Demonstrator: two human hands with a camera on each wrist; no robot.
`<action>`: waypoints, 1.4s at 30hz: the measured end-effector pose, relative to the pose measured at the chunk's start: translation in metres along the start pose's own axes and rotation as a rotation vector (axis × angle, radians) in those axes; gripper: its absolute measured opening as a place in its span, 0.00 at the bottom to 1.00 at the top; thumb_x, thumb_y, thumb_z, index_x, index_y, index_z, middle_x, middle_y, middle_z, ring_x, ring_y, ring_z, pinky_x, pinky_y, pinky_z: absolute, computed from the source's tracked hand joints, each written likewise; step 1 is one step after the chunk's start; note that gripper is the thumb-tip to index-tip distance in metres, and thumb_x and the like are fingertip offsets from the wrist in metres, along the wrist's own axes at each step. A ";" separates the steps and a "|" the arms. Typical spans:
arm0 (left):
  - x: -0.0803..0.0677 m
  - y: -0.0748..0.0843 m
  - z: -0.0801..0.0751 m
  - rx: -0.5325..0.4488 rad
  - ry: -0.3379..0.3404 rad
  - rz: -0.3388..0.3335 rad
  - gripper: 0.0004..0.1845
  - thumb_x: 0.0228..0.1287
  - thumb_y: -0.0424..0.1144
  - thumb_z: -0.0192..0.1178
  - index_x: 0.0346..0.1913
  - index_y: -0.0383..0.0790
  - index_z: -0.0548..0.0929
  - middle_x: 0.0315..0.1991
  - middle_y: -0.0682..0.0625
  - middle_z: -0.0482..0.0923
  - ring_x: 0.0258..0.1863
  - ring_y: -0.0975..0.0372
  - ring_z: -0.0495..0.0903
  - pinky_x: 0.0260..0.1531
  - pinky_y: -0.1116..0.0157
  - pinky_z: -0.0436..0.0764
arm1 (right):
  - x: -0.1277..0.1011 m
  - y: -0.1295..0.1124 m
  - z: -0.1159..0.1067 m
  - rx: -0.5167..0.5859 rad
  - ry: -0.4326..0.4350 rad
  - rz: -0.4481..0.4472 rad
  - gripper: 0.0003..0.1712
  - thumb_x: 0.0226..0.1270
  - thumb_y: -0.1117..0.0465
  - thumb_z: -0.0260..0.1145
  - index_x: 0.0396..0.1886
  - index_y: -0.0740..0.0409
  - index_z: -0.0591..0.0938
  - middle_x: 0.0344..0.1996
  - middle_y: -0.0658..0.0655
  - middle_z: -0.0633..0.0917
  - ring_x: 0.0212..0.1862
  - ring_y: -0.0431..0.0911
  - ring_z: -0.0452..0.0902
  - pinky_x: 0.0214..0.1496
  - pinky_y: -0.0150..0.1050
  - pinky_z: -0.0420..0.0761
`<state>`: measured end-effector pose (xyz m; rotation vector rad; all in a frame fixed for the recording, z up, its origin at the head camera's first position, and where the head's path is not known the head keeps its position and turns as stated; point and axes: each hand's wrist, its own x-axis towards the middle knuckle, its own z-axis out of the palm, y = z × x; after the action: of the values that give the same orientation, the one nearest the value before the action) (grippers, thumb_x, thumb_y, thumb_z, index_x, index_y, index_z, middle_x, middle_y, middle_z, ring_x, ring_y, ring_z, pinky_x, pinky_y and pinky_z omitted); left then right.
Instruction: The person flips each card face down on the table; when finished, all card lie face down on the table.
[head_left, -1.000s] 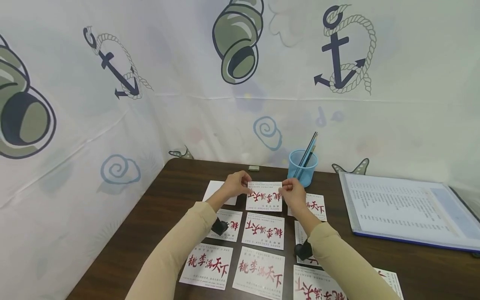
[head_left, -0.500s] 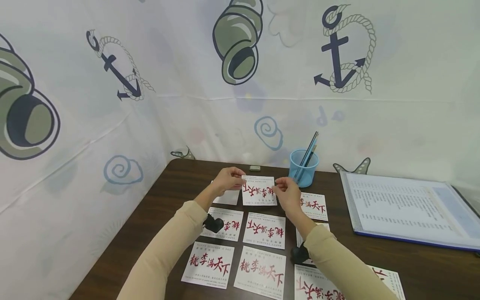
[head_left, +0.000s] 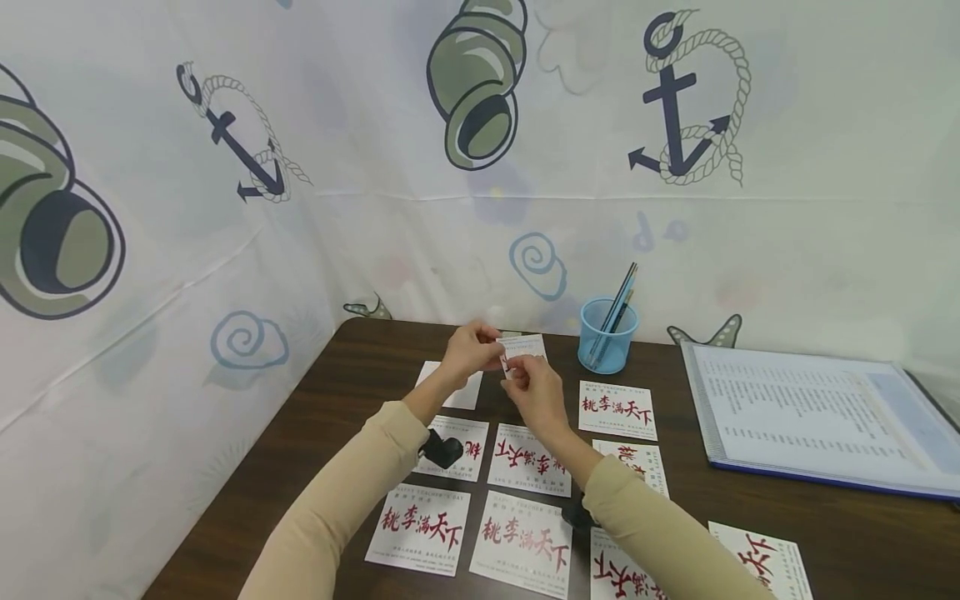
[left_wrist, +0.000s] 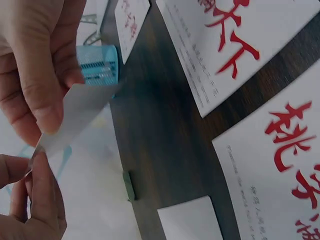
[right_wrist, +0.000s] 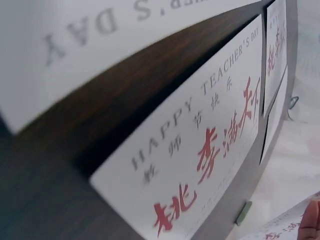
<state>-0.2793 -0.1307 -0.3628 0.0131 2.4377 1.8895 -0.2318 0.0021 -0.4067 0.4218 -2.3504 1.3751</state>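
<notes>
Both my hands pinch one white card (head_left: 528,343) with red lettering, raised off the table and tilted. The left hand (head_left: 472,350) grips its left edge. The right hand (head_left: 538,392) is close beside it, at the card's lower part, hiding most of the print. In the left wrist view the card (left_wrist: 80,107) appears edge-on and slightly bent between the fingers. Only a sliver of a hand (right_wrist: 310,222) shows in the right wrist view. A plain white card (head_left: 462,392) lies by the left wrist, and a printed card (head_left: 530,446) under the right forearm.
Several similar cards lie in rows, including one to the right (head_left: 617,410) and one front left (head_left: 418,529). A blue pen cup (head_left: 609,337) stands at the back. A large bound booklet (head_left: 810,417) lies right. A small green block (left_wrist: 129,186) sits near the back edge.
The card has been lifted from the back row, away from the table, and tilted. My right hand has moved left from its right edge, close to my left hand.
</notes>
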 end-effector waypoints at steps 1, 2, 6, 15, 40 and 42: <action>0.000 0.001 0.001 -0.015 0.004 0.008 0.13 0.55 0.25 0.57 0.45 0.27 0.74 0.30 0.50 0.71 0.27 0.65 0.77 0.32 0.67 0.83 | 0.000 0.000 -0.001 -0.007 0.014 -0.024 0.12 0.54 0.71 0.70 0.40 0.62 0.81 0.29 0.56 0.78 0.32 0.45 0.75 0.35 0.37 0.79; -0.001 0.002 0.002 -0.031 0.006 0.017 0.14 0.56 0.26 0.57 0.46 0.26 0.74 0.31 0.51 0.71 0.27 0.65 0.77 0.33 0.66 0.83 | 0.001 0.000 -0.002 -0.011 0.025 -0.047 0.12 0.54 0.71 0.69 0.40 0.63 0.82 0.29 0.56 0.79 0.31 0.45 0.76 0.35 0.37 0.79; -0.003 0.006 0.006 -0.081 0.008 0.069 0.16 0.59 0.31 0.60 0.49 0.28 0.74 0.35 0.49 0.74 0.33 0.60 0.80 0.39 0.64 0.83 | 0.004 0.001 -0.010 -0.024 0.098 -0.135 0.11 0.56 0.74 0.66 0.40 0.64 0.82 0.30 0.57 0.79 0.31 0.46 0.76 0.33 0.37 0.79; -0.005 -0.012 0.000 0.034 0.204 0.120 0.20 0.58 0.34 0.65 0.53 0.34 0.76 0.48 0.41 0.78 0.46 0.53 0.80 0.40 0.65 0.82 | 0.013 0.011 -0.027 0.086 0.256 0.043 0.09 0.59 0.73 0.63 0.41 0.66 0.81 0.30 0.60 0.80 0.33 0.48 0.75 0.34 0.31 0.74; -0.013 -0.055 0.004 0.495 0.081 0.054 0.17 0.53 0.32 0.68 0.47 0.32 0.83 0.37 0.45 0.83 0.33 0.59 0.82 0.30 0.68 0.80 | 0.004 0.042 -0.034 0.055 -0.051 0.508 0.21 0.56 0.73 0.65 0.52 0.69 0.77 0.26 0.60 0.81 0.21 0.42 0.76 0.24 0.31 0.74; -0.015 -0.055 0.005 0.526 0.066 0.052 0.17 0.52 0.32 0.69 0.46 0.32 0.83 0.37 0.45 0.83 0.34 0.59 0.80 0.32 0.67 0.80 | 0.003 0.044 -0.034 0.022 -0.078 0.515 0.21 0.55 0.73 0.65 0.52 0.69 0.77 0.27 0.60 0.80 0.22 0.43 0.76 0.24 0.31 0.75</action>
<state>-0.2629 -0.1404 -0.4169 0.0384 2.9253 1.2252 -0.2477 0.0525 -0.4235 -0.1454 -2.6234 1.6229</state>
